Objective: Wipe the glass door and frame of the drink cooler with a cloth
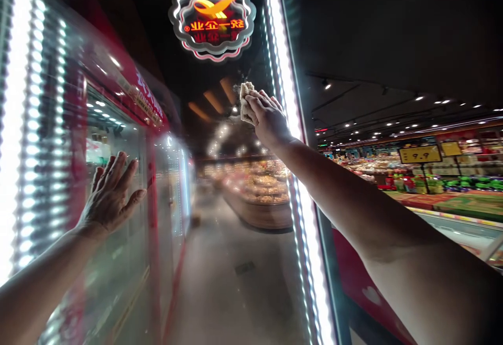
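A glass door panel [220, 292] with bright light strips along both sides stands in front of me. My right hand [271, 117] presses a crumpled light-brown cloth [247, 105] against the upper right of the glass, close to the right light strip [301, 187]. Fingers spread, my left hand [113, 193] lies flat at the left side of the glass and holds nothing. Above the cloth, a lit scalloped sign [212, 17] with reversed lettering shows on the glass. Faint smears are visible just above the cloth.
Red-framed glass cabinets [151, 140] run along the left, seen in or through the glass. A rounded display counter [259, 211] with goods shows in the middle. To the right are a yellow price sign [420, 154] and an open chest [456, 229].
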A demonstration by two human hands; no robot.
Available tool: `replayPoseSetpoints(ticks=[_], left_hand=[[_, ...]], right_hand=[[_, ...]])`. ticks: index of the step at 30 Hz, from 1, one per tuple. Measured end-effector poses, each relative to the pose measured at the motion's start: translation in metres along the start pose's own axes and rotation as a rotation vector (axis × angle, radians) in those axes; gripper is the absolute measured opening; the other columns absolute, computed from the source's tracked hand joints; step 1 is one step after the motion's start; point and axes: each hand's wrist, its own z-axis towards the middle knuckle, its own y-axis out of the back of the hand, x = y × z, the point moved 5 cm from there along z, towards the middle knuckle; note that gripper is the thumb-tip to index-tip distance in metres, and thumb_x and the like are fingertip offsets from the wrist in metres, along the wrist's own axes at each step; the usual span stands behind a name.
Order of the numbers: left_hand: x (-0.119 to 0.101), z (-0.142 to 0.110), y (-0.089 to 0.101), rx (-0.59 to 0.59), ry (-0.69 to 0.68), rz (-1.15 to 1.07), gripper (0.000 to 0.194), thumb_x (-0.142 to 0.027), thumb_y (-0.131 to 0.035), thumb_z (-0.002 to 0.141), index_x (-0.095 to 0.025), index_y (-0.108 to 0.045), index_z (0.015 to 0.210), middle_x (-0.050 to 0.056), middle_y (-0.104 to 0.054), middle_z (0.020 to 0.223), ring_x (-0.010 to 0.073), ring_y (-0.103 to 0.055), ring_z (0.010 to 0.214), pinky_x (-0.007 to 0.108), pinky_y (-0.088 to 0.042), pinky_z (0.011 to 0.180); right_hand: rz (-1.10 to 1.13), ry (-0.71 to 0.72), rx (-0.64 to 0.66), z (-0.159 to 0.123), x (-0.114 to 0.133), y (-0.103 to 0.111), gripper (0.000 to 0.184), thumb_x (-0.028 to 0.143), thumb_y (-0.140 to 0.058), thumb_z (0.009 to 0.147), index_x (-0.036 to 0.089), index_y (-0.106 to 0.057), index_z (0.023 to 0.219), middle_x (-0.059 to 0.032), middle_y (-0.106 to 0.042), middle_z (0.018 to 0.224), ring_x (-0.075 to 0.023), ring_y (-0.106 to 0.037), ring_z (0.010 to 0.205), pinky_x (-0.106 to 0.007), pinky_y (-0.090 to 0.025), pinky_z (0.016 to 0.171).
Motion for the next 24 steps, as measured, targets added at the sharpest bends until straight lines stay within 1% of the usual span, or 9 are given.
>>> replayPoseSetpoints(ticks=[3, 6, 9, 11, 13, 16, 18, 21, 24], left_hand=[[0.0, 0.001, 0.001, -0.006, 0.007, 0.001, 0.081, -0.047, -0.038, 0.098, -0.042, 0.003, 0.167, -0.004, 0.009, 0.177, 0.0254, 0.004, 0.164, 0.053, -0.002, 0.134], [-0.004, 0.002, 0.004, -0.001, 0.029, -0.011, 0.08, -0.05, -0.039, 0.098, -0.039, -0.004, 0.169, 0.0, 0.004, 0.178, 0.0268, -0.001, 0.164, 0.054, -0.005, 0.133], [-0.007, 0.003, 0.007, -0.019, 0.048, -0.035, 0.075, -0.053, -0.037, 0.1, -0.032, -0.016, 0.169, 0.006, -0.006, 0.178, 0.0292, -0.007, 0.164, 0.055, -0.008, 0.133], [-0.008, 0.003, 0.009, -0.046, 0.026, -0.039, 0.073, -0.053, -0.038, 0.102, -0.03, -0.019, 0.168, 0.008, -0.01, 0.177, 0.0302, -0.009, 0.164, 0.055, -0.009, 0.133], [-0.008, 0.002, 0.009, -0.074, -0.014, -0.024, 0.07, -0.05, -0.038, 0.104, -0.033, -0.017, 0.168, 0.007, -0.01, 0.177, 0.0296, -0.01, 0.164, 0.055, -0.01, 0.132], [-0.006, 0.001, 0.008, -0.099, -0.055, -0.006, 0.07, -0.046, -0.039, 0.105, -0.038, -0.01, 0.168, 0.005, -0.008, 0.178, 0.0295, -0.01, 0.164, 0.056, -0.012, 0.132], [-0.005, 0.001, 0.008, -0.093, -0.069, -0.008, 0.071, -0.046, -0.04, 0.105, -0.04, -0.008, 0.168, 0.005, -0.007, 0.178, 0.031, -0.011, 0.163, 0.057, -0.014, 0.132], [-0.005, 0.002, 0.01, -0.082, -0.082, -0.007, 0.071, -0.047, -0.038, 0.105, -0.042, -0.005, 0.168, 0.004, -0.007, 0.178, 0.0333, -0.013, 0.163, 0.06, -0.017, 0.131], [-0.004, 0.003, 0.012, -0.075, -0.098, -0.001, 0.071, -0.048, -0.037, 0.105, -0.044, -0.002, 0.167, 0.002, -0.004, 0.178, 0.0346, -0.014, 0.162, 0.062, -0.02, 0.13]], right_hand=[[0.016, 0.04, 0.008, 0.001, 0.002, -0.003, 0.046, 0.027, -0.04, 0.108, 0.037, -0.053, 0.15, 0.004, -0.053, 0.16, -0.026, -0.038, 0.156, -0.056, -0.031, 0.131], [0.036, 0.052, -0.02, 0.005, -0.004, -0.006, 0.044, 0.03, -0.041, 0.108, 0.036, -0.055, 0.149, 0.0036, -0.054, 0.159, -0.025, -0.041, 0.154, -0.055, -0.031, 0.131], [0.085, 0.049, -0.081, 0.012, -0.006, -0.01, 0.043, 0.03, -0.042, 0.106, 0.035, -0.058, 0.146, 0.0008, -0.059, 0.155, -0.0265, -0.044, 0.152, -0.059, -0.032, 0.129], [0.104, 0.077, -0.081, 0.014, 0.001, -0.015, 0.043, 0.029, -0.043, 0.105, 0.032, -0.06, 0.145, -0.0013, -0.058, 0.156, -0.028, -0.043, 0.153, -0.061, -0.032, 0.128], [0.103, 0.118, -0.037, 0.011, 0.012, -0.021, 0.043, 0.027, -0.044, 0.104, 0.03, -0.061, 0.144, -0.0016, -0.054, 0.159, -0.0279, -0.041, 0.154, -0.059, -0.032, 0.128], [0.096, 0.136, 0.013, 0.007, 0.022, -0.026, 0.043, 0.026, -0.045, 0.104, 0.032, -0.06, 0.144, 0.0005, -0.054, 0.16, -0.0268, -0.042, 0.154, -0.058, -0.033, 0.128], [0.098, 0.099, -0.004, 0.009, 0.022, -0.026, 0.041, 0.028, -0.046, 0.104, 0.034, -0.061, 0.142, 0.0013, -0.056, 0.158, -0.0266, -0.044, 0.152, -0.057, -0.033, 0.128], [0.09, 0.02, -0.062, 0.013, 0.02, -0.027, 0.041, 0.027, -0.045, 0.105, 0.032, -0.061, 0.142, -0.0003, -0.055, 0.159, -0.027, -0.043, 0.153, -0.057, -0.03, 0.129], [0.091, 0.041, -0.067, 0.012, 0.027, -0.033, 0.044, 0.026, -0.045, 0.105, 0.032, -0.059, 0.146, -0.0001, -0.053, 0.16, -0.0268, -0.04, 0.155, -0.058, -0.029, 0.129]])
